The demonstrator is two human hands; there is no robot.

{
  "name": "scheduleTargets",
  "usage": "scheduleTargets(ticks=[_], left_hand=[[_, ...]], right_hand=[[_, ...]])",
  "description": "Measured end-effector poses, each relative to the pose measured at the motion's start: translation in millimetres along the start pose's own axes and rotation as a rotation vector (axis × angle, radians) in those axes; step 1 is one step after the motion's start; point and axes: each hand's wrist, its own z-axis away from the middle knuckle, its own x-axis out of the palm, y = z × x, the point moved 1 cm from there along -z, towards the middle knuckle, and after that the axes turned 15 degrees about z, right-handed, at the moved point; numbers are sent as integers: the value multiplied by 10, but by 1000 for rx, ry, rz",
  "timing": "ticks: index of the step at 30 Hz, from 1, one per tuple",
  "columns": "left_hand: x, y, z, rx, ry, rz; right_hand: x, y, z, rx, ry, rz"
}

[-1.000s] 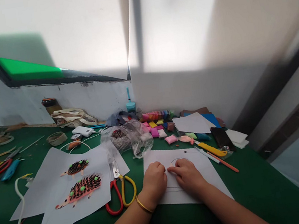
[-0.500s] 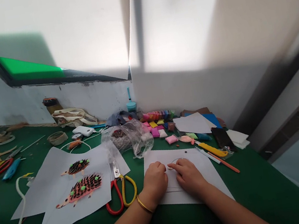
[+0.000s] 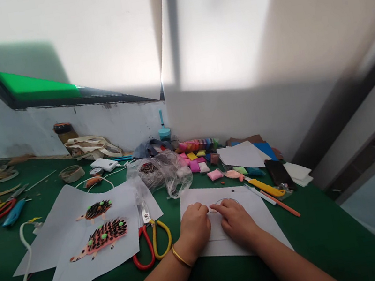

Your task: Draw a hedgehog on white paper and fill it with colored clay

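Note:
A white sheet of paper (image 3: 257,224) with a thin drawn outline lies on the green table, under both hands. My left hand (image 3: 196,224) rests on its left part with the fingers curled in; whether something is inside them is hidden. My right hand (image 3: 237,220) lies on the drawing, its index finger stretched left and pressing at a small pale piece (image 3: 213,209) on the outline. The other fingers of that hand are bent under. A tiny dark bead (image 3: 233,190) sits near the top of the sheet.
Red-and-yellow scissors (image 3: 151,236) lie left of the sheet, beside papers with two hedgehog figures (image 3: 104,234). Behind are a clear plastic bag (image 3: 160,173) and colored clay packets (image 3: 195,165). At right are a yellow cutter (image 3: 268,187), an orange stick (image 3: 281,203) and a dark phone (image 3: 278,173).

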Motion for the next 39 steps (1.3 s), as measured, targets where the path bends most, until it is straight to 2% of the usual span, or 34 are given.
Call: scheduleTargets(ticks=[9, 16, 23, 31, 39], left_hand=[[-24, 25, -6, -13, -14, 1], [-23, 27, 11, 70, -39, 13], [-5, 22, 18, 97, -32, -6], [-10, 74, 8, 54, -60, -33], [42, 67, 7, 63, -48, -73]], right_hand=[[17, -5, -10, -2, -29, 26], [77, 104, -34, 127, 18, -9], [100, 90, -35, 108, 22, 16], [106, 104, -42, 122, 36, 0], [107, 69, -44, 105, 1, 12]])
